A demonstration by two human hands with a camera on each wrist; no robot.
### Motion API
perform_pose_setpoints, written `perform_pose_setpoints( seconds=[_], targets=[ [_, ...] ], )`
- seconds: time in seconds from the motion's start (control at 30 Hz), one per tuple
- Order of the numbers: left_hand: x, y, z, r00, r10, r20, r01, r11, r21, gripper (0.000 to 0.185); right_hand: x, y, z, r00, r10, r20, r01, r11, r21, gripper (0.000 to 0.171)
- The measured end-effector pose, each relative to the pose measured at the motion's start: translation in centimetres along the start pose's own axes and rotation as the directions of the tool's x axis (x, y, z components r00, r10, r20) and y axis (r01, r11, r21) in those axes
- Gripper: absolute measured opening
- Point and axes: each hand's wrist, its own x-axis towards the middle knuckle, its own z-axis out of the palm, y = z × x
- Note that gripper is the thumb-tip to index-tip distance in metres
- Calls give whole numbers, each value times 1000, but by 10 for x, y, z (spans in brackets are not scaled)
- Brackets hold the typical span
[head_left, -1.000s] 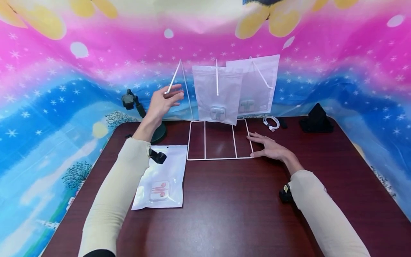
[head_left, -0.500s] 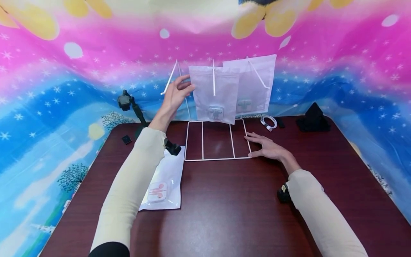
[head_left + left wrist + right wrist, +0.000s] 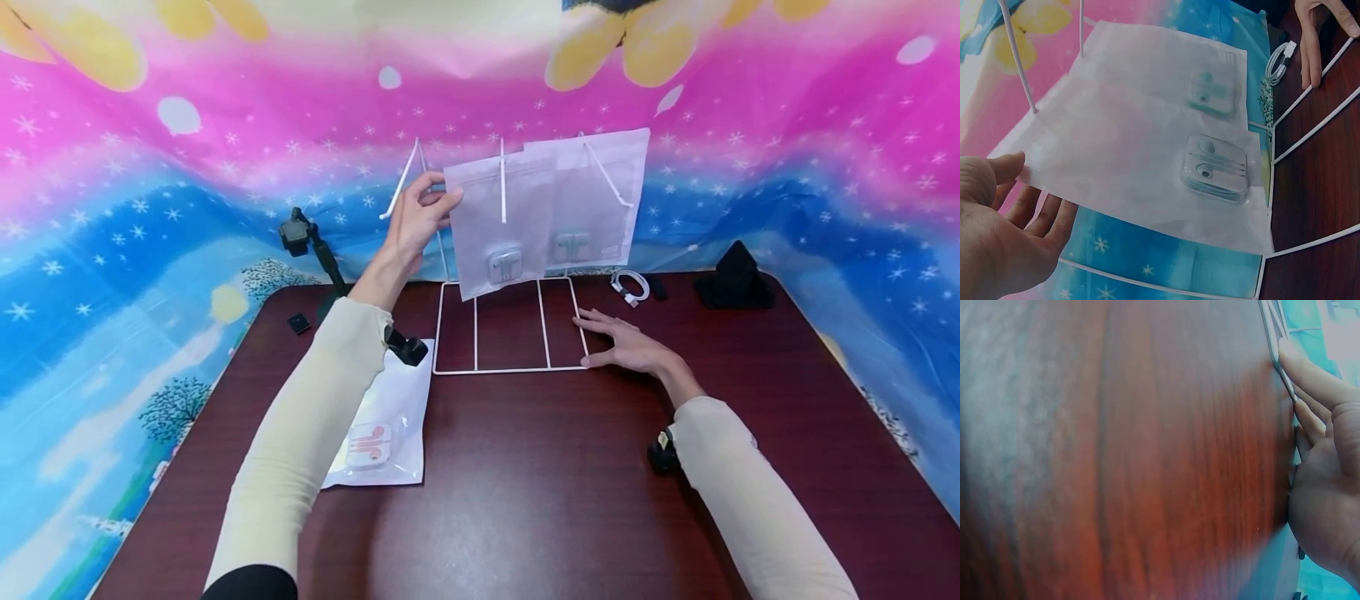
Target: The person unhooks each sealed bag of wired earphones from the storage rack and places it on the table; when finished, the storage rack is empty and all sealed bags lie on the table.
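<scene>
My left hand (image 3: 415, 215) pinches the upper left edge of a translucent white zip bag (image 3: 487, 217), thumb in front and fingers behind. The bag hangs tilted on the middle prong of a white wire rack (image 3: 510, 371). A boxed pair of earphones (image 3: 1215, 167) shows through its lower part. Behind it, a second such bag (image 3: 600, 192) hangs on the right prong. On the left prong (image 3: 400, 179), beside my left hand, no bag hangs. My right hand (image 3: 626, 343) rests with spread, fairly straight fingers against the right side of the rack's base.
A white bag with pink earphones (image 3: 393, 433) lies on the table left of the rack, partly under my left sleeve. A black stand (image 3: 322, 254) is at the back left. Behind my right hand are a coiled white cable (image 3: 632, 287) and a black holder (image 3: 735, 279).
My left hand has moved right from the left prong to the middle bag and taken its edge. The bag has tilted, its left side lower. My right hand has stayed put.
</scene>
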Motion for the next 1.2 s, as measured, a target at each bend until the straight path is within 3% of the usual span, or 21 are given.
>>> perform_pose_setpoints(
  seconds=[0.3, 0.67, 1.2],
  targets=[
    [-20, 10, 2, 1000, -7, -27, 9, 996, 83, 21, 1, 1, 0, 1000, 20, 4, -20, 1000, -5, 86],
    [-56, 11, 3, 999, 1, -41, -1, 1000, 3, 19, 1, 1, 0, 1000, 26, 2, -26, 1000, 0, 87],
    [-89, 12, 0, 998, 17, -62, -20, 999, -44, 21, 1, 3, 1, 1000, 10, -5, -10, 1000, -18, 87]
  ],
)
